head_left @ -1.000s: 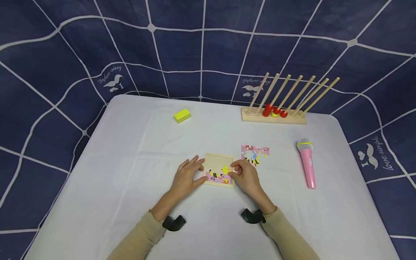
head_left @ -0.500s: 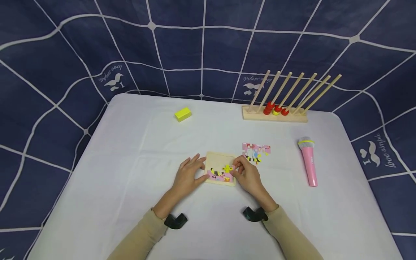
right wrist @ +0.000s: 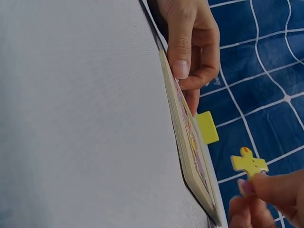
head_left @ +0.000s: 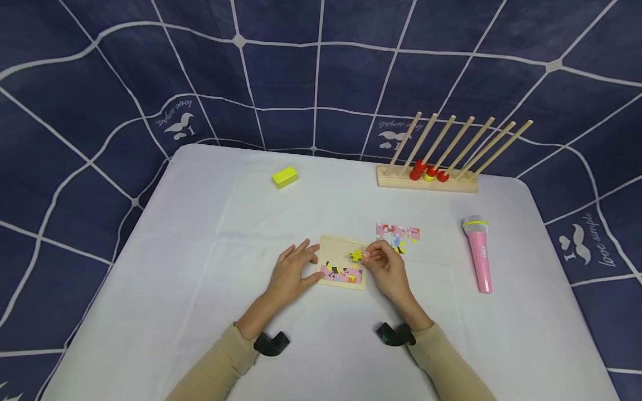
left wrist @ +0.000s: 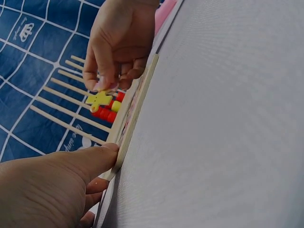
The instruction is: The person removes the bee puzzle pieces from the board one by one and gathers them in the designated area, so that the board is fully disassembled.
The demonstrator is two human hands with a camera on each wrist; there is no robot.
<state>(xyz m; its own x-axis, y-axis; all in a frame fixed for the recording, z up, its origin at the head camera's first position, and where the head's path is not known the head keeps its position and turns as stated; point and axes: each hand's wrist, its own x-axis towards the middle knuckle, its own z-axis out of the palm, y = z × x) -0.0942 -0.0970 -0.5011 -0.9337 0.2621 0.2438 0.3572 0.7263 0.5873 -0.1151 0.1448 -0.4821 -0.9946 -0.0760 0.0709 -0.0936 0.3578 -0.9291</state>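
Observation:
A small square wooden puzzle tray (head_left: 335, 249) lies on the table, with pink puzzle pieces bearing a bee (head_left: 335, 273) along its near side. My left hand (head_left: 291, 274) grips the tray's left edge, thumb on the near corner and fingers farther up the side, as the left wrist view also shows. Between thumb and fingertips my right hand (head_left: 390, 272) pinches a yellow-and-pink puzzle piece (right wrist: 248, 162), raised above the tray's right side. Its yellow, cross-shaped part sticks out toward the left; the fingertips cover some of the pink part.
More joined puzzle pieces (head_left: 398, 231) lie beyond my right hand, partly covered by it. A pink toy microphone (head_left: 480, 259) lies at the right. Toward the back stand a yellow block (head_left: 285, 177) and a wooden peg rack (head_left: 426, 184) with red and yellow beads.
My right hand has lifted the yellow-and-pink piece off the tray and tilted it, drawing it slightly away from the near row. The left hand stays on the tray's edge.

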